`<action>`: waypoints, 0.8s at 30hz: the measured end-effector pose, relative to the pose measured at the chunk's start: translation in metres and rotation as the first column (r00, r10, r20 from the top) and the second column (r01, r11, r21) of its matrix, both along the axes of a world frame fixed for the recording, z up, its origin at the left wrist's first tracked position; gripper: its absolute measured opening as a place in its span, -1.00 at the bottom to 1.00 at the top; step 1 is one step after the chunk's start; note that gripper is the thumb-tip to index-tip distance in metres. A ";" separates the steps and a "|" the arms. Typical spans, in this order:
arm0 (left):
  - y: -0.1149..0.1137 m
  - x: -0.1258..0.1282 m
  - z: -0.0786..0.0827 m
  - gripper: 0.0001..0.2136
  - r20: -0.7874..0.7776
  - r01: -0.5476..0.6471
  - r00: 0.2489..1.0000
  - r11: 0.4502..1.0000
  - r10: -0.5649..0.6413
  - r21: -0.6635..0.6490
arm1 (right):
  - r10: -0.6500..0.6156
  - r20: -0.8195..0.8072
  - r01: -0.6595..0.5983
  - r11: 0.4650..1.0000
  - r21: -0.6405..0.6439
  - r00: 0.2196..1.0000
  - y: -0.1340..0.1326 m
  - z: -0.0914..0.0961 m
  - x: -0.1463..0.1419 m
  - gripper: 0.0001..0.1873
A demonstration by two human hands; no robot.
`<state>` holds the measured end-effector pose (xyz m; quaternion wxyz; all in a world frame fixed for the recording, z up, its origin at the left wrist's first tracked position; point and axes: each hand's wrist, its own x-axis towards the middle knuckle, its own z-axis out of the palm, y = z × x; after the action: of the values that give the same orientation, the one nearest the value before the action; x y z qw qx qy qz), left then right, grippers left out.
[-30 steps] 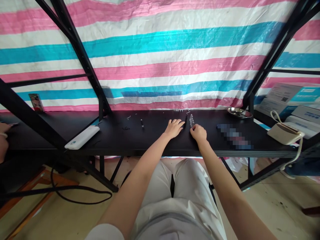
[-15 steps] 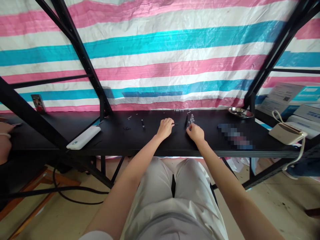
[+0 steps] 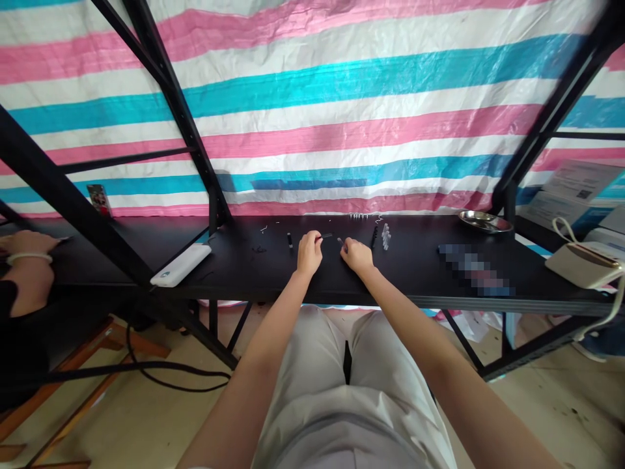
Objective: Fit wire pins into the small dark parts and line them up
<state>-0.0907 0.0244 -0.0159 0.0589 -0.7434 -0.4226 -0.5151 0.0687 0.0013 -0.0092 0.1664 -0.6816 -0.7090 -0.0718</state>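
My left hand (image 3: 309, 252) is closed on a thin dark stick (image 3: 326, 236), pinched between thumb and fingers and pointing right. My right hand (image 3: 357, 255) pinches a small pale, clear-looking piece (image 3: 340, 240) facing the stick, with a short gap between them. Right of my right hand lie a row of small black pieces (image 3: 374, 237) and a cluster of clear, tube-like pieces (image 3: 385, 236). Behind them is a row of tiny white bits (image 3: 359, 216). Left of my left hand, a short black-and-white cylinder (image 3: 290, 240) rests on the black table (image 3: 332, 280).
A long white case (image 3: 180, 265) lies at the left near a black frame post. On the right are a shiny metal dish (image 3: 484, 221), a blurred-out flat item (image 3: 473, 269) and a beige pouch (image 3: 583, 264). Another person's hand (image 3: 32, 242) rests far left.
My right hand has left the clear pieces and moved left toward my left hand, carrying a small pale piece. My left hand still holds the stick. The view has shifted slightly.
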 end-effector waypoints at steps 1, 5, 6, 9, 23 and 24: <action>-0.001 0.001 0.001 -0.92 -0.014 0.018 1.000 1.000 -0.018 -0.002 | -0.005 0.001 0.005 1.000 0.004 1.000 -0.001 -0.001 0.000 -0.79; -0.007 0.005 0.003 -0.92 -0.086 0.086 0.992 0.996 -0.088 -0.021 | 0.013 0.023 -0.014 1.000 0.015 1.000 -0.005 -0.003 0.003 -0.80; -0.008 0.006 0.003 -0.91 -0.096 0.094 0.991 0.995 -0.097 -0.027 | 0.018 0.027 -0.018 1.000 0.015 0.999 -0.006 -0.003 0.003 -0.80; -0.008 0.006 0.003 -0.90 -0.100 0.101 0.990 0.994 -0.105 -0.040 | 0.016 0.027 -0.016 1.000 0.008 1.000 -0.008 -0.002 0.001 -0.80; -0.005 0.006 -0.002 -0.90 -0.065 0.138 0.988 0.988 -0.143 -0.076 | 0.017 0.012 -0.016 1.000 -0.019 1.000 -0.011 0.002 0.002 -0.82; -0.005 0.006 -0.002 -0.90 -0.069 0.137 0.987 0.988 -0.142 -0.075 | 0.020 0.016 -0.020 1.000 -0.019 1.000 -0.011 0.002 0.002 -0.81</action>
<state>-0.0844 0.0193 -0.0175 0.0122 -0.7913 -0.3850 -0.4748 0.0702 -0.0095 -0.0075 0.1551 -0.6753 -0.7177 -0.0688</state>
